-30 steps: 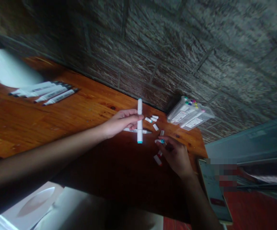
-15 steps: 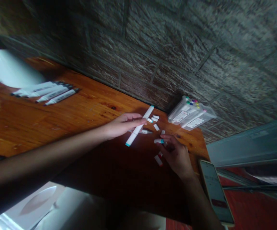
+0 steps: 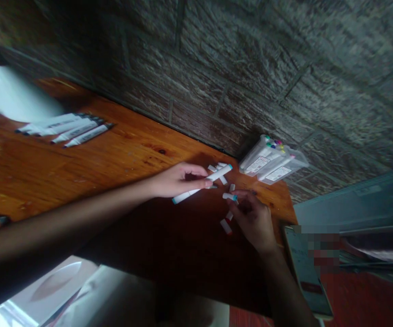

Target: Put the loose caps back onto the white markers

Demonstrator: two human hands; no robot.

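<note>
My left hand (image 3: 178, 180) pinches a white marker with teal ends (image 3: 201, 183), held nearly level over the wooden table (image 3: 81, 163). Just to its right my right hand (image 3: 252, 217) holds a small white cap with a teal tip (image 3: 229, 196) between thumb and fingers. Several loose marker caps (image 3: 221, 172) lie on the table around both hands, and one red-tipped cap (image 3: 225, 226) rests below the right fingers. Another marker lies partly hidden under the left hand.
A clear plastic case of markers (image 3: 271, 161) stands against the stone wall (image 3: 251, 68) at the right. A row of markers (image 3: 70, 128) lies at the far left beside a white object (image 3: 12, 95). A phone (image 3: 305, 272) sits at the table's right corner.
The left hand swung the marker from upright to almost level, its teal end now pointing at the cap. The right hand kept hold of the cap and shifted slightly up.
</note>
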